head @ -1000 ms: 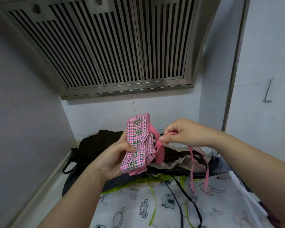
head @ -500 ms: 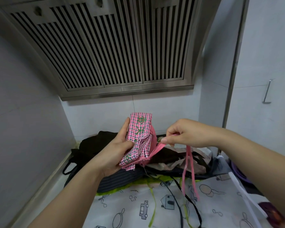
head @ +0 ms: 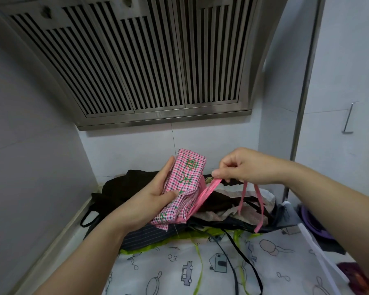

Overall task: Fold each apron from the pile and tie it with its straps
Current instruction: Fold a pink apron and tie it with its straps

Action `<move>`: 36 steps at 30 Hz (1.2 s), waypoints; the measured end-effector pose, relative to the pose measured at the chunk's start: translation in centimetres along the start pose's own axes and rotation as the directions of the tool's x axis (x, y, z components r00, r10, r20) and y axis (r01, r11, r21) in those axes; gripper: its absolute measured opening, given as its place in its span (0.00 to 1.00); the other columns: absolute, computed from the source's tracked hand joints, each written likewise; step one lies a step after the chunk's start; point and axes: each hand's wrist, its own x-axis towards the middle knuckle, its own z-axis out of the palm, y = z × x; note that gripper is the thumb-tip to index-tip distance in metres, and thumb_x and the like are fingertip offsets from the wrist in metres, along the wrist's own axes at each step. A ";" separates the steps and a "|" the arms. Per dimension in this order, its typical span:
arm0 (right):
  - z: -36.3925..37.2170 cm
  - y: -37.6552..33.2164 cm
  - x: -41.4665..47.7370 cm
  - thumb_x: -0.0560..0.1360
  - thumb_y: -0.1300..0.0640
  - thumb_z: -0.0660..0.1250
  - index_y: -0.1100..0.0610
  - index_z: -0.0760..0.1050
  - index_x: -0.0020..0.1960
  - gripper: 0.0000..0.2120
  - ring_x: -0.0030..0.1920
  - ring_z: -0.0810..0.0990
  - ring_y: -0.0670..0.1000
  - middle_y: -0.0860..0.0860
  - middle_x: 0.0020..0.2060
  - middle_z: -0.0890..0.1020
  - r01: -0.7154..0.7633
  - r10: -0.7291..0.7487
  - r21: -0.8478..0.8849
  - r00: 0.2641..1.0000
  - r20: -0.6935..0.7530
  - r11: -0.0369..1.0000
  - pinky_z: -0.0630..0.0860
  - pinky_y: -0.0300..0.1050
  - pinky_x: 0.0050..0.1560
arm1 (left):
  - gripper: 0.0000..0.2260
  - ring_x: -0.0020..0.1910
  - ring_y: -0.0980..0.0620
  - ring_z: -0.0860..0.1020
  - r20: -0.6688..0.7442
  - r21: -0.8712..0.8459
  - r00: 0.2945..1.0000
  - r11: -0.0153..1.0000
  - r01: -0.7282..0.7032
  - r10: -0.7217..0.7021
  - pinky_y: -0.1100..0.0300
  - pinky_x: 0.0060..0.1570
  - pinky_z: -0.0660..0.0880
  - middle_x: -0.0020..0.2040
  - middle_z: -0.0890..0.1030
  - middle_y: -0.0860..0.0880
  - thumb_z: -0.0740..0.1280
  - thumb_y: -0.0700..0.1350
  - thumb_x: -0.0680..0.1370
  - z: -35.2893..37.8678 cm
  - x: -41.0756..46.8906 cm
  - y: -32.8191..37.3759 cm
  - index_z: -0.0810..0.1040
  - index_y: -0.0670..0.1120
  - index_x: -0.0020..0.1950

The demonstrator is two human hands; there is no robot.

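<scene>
A pink checked apron (head: 185, 179), folded into a narrow bundle with green stitching, stands nearly upright in my left hand (head: 156, 194), thumb across its front and fingers behind. My right hand (head: 241, 167) pinches its pink straps (head: 207, 192), drawn taut from the bundle's lower right side. The loose strap ends (head: 258, 207) hang below that hand. Behind and under the bundle lies the pile of aprons (head: 226, 205), dark and beige, heaped on the counter.
A white apron with cartoon prints (head: 211, 267), green trim and black straps, lies spread in front. A steel range hood (head: 141, 67) hangs overhead. Tiled walls close in on the left and back. A purple object (head: 315, 222) sits at the right.
My left hand has turned the bundle more upright and lifted it. My right hand has drawn the straps out to the right, with the ends swinging below.
</scene>
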 end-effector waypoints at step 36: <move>9.1 2.9 1.1 0.71 0.38 0.63 0.52 0.68 0.29 0.21 0.20 0.63 0.45 0.44 0.19 0.67 -0.049 0.107 0.644 0.993 -0.050 0.763 0.65 0.42 0.30 | 0.11 0.45 0.49 0.82 -0.177 -0.360 0.960 0.922 0.141 -0.216 0.61 0.43 0.80 0.51 0.84 0.41 0.63 0.39 0.79 -0.3 2.6 0.3 0.78 0.40 0.59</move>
